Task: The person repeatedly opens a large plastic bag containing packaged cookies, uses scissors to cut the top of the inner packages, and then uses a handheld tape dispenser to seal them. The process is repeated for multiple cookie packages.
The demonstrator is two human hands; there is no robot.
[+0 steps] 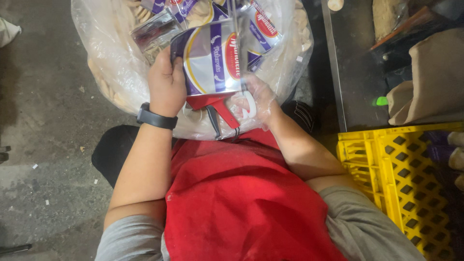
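My left hand (166, 83), with a black watch on its wrist, grips the left edge of a shiny printed bag (212, 60) in white, purple and red. My right hand (256, 99) wears a thin clear glove and holds a red-and-white tool (223, 105) just under the bag's lower edge. Both hands work over a big clear plastic sack (111, 53) full of pale round flat wafers, with more printed bags (263, 24) lying on top. A red apron (241, 203) covers my lap below the hands.
A yellow plastic crate (382, 164) stands at the lower right. Brown paper bags (430, 77) and a small green item (382, 101) lie on a dark surface at the upper right. Grey concrete floor (43, 121) spreads to the left.
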